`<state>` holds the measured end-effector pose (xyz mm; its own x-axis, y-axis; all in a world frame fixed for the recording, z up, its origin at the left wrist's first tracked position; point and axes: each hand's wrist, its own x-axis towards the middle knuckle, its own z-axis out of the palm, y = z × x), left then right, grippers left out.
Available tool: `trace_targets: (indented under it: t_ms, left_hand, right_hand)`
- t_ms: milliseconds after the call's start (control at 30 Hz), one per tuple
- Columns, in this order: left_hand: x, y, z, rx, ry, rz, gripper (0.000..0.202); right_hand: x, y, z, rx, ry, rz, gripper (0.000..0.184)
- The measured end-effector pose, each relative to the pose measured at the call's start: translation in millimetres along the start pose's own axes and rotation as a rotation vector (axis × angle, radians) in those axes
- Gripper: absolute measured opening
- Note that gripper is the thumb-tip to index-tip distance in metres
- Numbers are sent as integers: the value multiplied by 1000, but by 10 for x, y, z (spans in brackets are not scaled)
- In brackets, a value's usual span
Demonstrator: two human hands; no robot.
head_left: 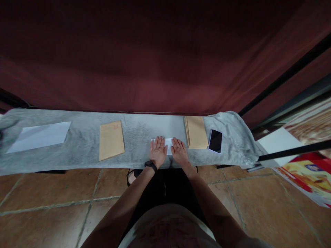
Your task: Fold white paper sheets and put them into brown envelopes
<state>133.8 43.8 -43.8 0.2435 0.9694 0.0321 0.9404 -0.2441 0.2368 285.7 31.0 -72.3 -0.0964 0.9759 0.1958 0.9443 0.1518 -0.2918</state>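
A small white folded sheet of paper (pixel 169 146) lies on the grey cloth near its front edge. My left hand (pixel 158 151), with a black band at the wrist, rests flat on the paper's left part. On its right part my right hand (pixel 179 151) is pressed down, fingers stretched forward. A strip of the paper shows between the two hands; the rest is covered by them. Right of my right hand sits a stack of brown envelopes (pixel 198 132). A single brown envelope (pixel 111 140) with a reddish mark is off to the left.
A phone (pixel 215 141) with a dark screen lies right of the stack. White paper sheets (pixel 40 136) are at the far left of the cloth-covered bench (pixel 85 151). A dark red curtain (pixel 144 79) hangs behind. At right are black bars and a red-yellow box (pixel 310 175).
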Motion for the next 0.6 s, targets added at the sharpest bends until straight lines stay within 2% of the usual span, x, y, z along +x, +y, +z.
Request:
trace_targets:
  t_ms: [100,200,467,600]
  left_hand:
    - [63,167,54,-51,-72,131,55]
    - [91,186,106,-46,-76,122,57]
    - [-20,-145,53,50,-38,-63,70]
    - [-79,-213,19,76,-20,-103,73]
  right_hand:
    - [9,10,-33,32,-16,-7,49]
    - [2,0,-53,42,-7,9,49]
    - [-10,-38,-25,26,38,59,51]
    - [11,-46,-40,29,38,96,51]
